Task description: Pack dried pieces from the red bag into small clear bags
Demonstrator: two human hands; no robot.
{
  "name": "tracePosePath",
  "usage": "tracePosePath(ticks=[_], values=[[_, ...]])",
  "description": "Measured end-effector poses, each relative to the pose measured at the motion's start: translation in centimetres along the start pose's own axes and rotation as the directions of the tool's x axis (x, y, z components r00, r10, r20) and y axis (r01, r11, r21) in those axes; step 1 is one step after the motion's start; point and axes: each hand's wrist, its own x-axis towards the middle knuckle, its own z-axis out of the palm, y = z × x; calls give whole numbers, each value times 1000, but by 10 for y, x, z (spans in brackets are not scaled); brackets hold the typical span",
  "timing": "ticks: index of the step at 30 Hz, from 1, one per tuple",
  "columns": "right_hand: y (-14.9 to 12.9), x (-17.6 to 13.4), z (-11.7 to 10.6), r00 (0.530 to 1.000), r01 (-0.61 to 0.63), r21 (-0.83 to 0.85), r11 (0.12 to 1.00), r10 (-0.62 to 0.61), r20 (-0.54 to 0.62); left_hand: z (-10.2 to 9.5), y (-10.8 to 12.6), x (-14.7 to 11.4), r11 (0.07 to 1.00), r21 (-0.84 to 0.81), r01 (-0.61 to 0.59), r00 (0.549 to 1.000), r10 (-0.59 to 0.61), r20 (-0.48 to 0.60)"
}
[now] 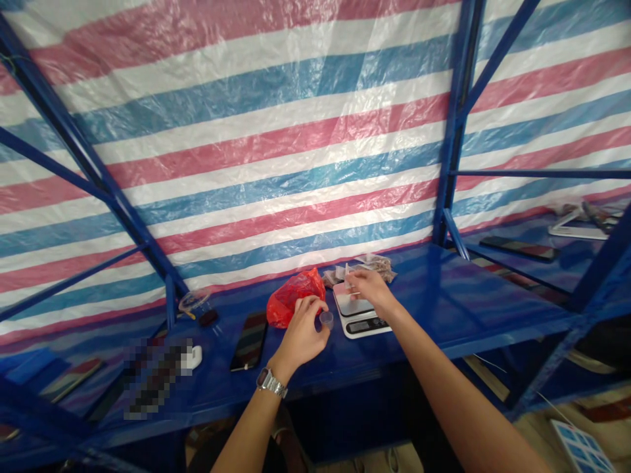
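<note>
Left hand pinches a small clear cup just left of the scale, while the right hand grips a tiny packet over the scale's far edge. Best to keep that cup upright and steady, close to the scale, red bag out of the way.

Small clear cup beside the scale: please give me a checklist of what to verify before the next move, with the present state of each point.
1. Left hand holds the small clear cup: ok, fingers around it.
2. Cup upright: ok, as far as visible.
3. Cup contents: cannot tell, too small.
4. Right hand pinches a small white item over the scale: ok; what the item is, cannot tell.
5. Scale display reading: cannot tell.
6. Red plastic bag apart from the scale: ok.
</note>
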Motion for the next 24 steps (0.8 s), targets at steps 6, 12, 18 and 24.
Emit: tracePosePath(ticks=[6,12,18,24], values=[[-1,-19,22,959,-10,4,1000,9,284,8,3,14,864,-484,140,978,-197,-70],[0,-22,26,903,136,-42,990,-107,416,20,-8,24,659,-710,249,926,-377,-25],[-3,-23,22,872,141,-4,990,-123,473,12,-5,29,605,-746,277,925,-378,36],[-3,-21,15,883,78,18,997,-77,462,5,-1,34,795,-587,153,979,-201,-17]])
